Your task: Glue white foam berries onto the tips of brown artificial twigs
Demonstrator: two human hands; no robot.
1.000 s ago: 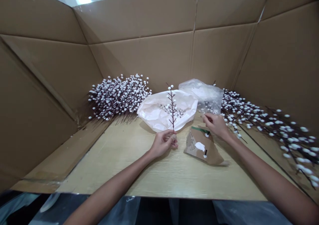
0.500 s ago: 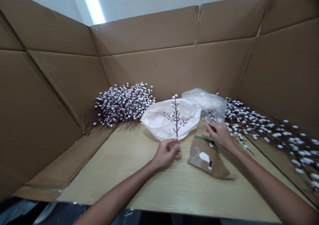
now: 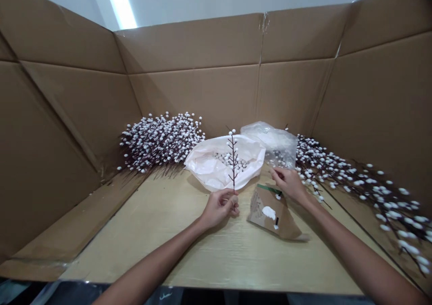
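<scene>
My left hand [image 3: 222, 208] is closed around the lower end of a dark artificial berry stem [image 3: 233, 161], which stands upright with a couple of white berries near its tip. Behind the stem lies an open white plastic bag [image 3: 202, 165] with many loose white berries [image 3: 239, 164] inside. My right hand [image 3: 286, 181] is pinched, its fingertips close to the bag's right edge; whatever they hold is too small to make out. Just below that hand sits a folded brown cardboard piece [image 3: 286, 226] bearing a white blob [image 3: 269, 213], perhaps glue, and a green strip.
A thick pile of white-berried stems [image 3: 162, 138] lies at the back left. More berried stems [image 3: 340, 165] spread along the right side. A clear plastic bag [image 3: 270, 136] rests behind the white one. Tall cardboard walls [image 3: 202, 89] surround the wooden tabletop [image 3: 141, 233] on three sides.
The whole view has shifted slightly, so everything appears a little further left. Both hands keep the same pose, with the berry stem still upright in the left one.
</scene>
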